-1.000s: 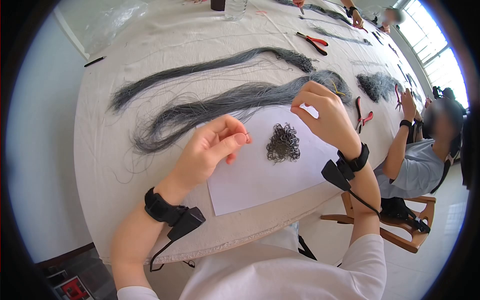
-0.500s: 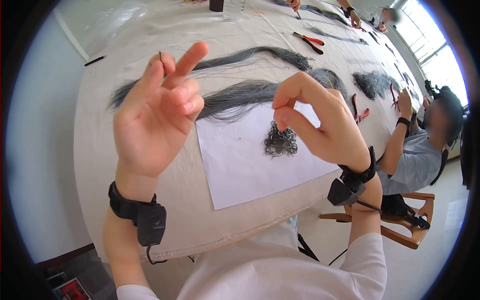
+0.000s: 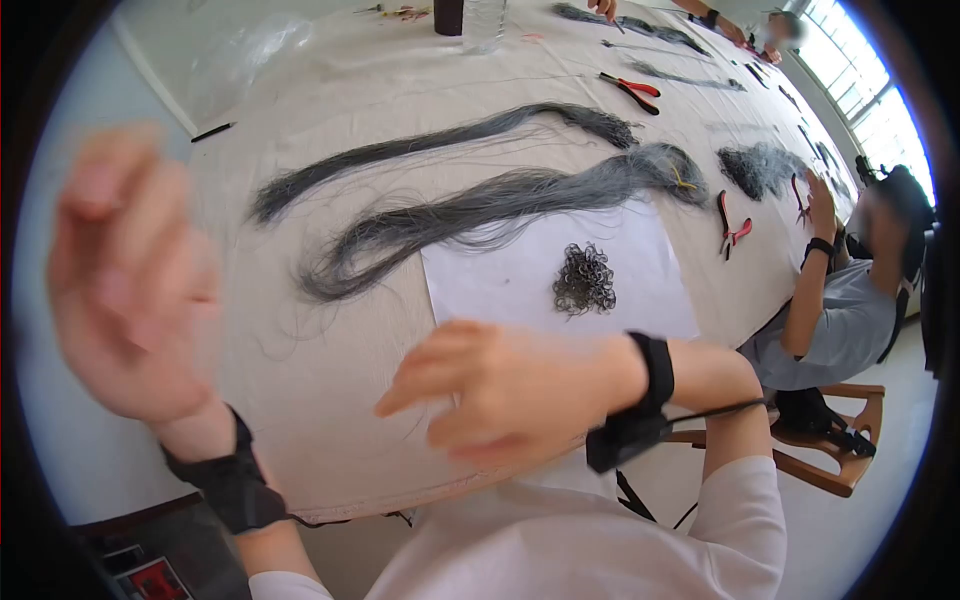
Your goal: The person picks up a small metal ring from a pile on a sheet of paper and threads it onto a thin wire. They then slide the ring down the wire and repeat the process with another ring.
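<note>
My left hand [image 3: 130, 280] is raised at the far left, beyond the table's left side. Its fingers are partly bent and smeared by motion, so anything in them cannot be made out. My right hand [image 3: 510, 390] hovers palm down over the near edge of a white paper sheet [image 3: 480, 290], fingers pointing left and blurred. On the sheet sits a small pile of dark curly rings or coils [image 3: 585, 280]. Behind it lies a long bundle of grey hair-like strands [image 3: 480, 205], tied with a yellow band [image 3: 682, 178]. A thinner grey bundle [image 3: 420, 142] lies farther back.
Red-handled pliers [image 3: 632, 92] and a second pair of pliers [image 3: 733, 228] lie on the white-covered table [image 3: 330, 410]. A black pen [image 3: 213, 132] is at the left. A co-worker [image 3: 830, 300] sits at the right beside another grey bundle [image 3: 755, 170].
My left hand has swung left and down, away from the strands. My right hand has dropped from above the dark pile toward the table's front edge and turned palm down. The view has shifted slightly.
</note>
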Demonstrator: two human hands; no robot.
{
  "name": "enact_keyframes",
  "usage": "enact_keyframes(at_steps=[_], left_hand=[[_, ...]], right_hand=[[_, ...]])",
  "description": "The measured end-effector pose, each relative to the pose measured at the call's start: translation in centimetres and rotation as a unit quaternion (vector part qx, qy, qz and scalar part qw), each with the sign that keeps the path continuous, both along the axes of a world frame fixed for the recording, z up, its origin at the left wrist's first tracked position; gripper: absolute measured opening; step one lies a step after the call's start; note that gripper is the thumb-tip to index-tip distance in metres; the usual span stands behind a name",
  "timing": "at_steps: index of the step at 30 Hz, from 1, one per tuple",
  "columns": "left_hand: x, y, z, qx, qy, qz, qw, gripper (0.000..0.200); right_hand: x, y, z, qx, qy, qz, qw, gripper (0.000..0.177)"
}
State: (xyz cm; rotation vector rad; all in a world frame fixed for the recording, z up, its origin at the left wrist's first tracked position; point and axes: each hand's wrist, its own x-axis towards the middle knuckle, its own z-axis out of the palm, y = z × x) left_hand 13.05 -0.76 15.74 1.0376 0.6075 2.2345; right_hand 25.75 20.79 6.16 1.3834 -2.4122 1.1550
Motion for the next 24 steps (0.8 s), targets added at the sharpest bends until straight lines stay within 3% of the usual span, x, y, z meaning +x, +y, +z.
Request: enact_keyframes(at_steps=[1,2,3,5,6,11,14,18,19,24], left_hand=[[0.9,0.9,-1.1,-0.069,0.000,0.022,0.997,0.013],[1.4,2.8,-2.5,-0.090,0.042,-0.039,0.994,0.015],[2.0,3.9,-3.3,-0.162,-0.003,-0.055,0.985,0.013],[3.8,6.1,-4.6,-0.257,0.031,-0.017,0.966,0.012],[4.3,6.8,-5.4,-0.267,0.009,-0.032,0.963,0.011],[4.5,8.0,-8.6,-0.286,0.007,-0.107,0.952,0.007],[4.6,8.3,-9.0,-0.319,0.009,-0.109,0.941,0.008],[4.4,8.3,-9.0,-0.367,0.009,-0.140,0.919,0.009],[4.6,8.4,-9.0,-0.368,0.009,-0.140,0.919,0.009],[4.4,8.5,-8.8,-0.411,0.070,-0.086,0.905,0.009]], right_hand=[[-1.0,1.4,0.4,-0.023,-0.075,0.039,0.996,0.026],[-1.9,2.8,0.4,-0.085,-0.147,0.014,0.985,0.023],[-2.8,4.2,0.3,-0.146,-0.215,-0.009,0.965,0.022],[-3.4,6.7,-0.2,-0.290,-0.382,-0.018,0.877,0.034],[-3.4,7.2,-1.2,-0.354,-0.413,0.019,0.839,0.047],[-2.1,7.2,-0.5,-0.434,-0.430,0.019,0.791,0.050],[-1.5,7.6,-0.9,-0.429,-0.390,-0.026,0.815,0.044],[-0.9,6.9,-1.4,-0.497,-0.387,-0.062,0.774,0.029],[-0.8,6.8,-1.4,-0.525,-0.393,-0.081,0.750,0.028],[-0.7,8.5,-1.7,-0.528,-0.387,-0.067,0.753,0.026]])
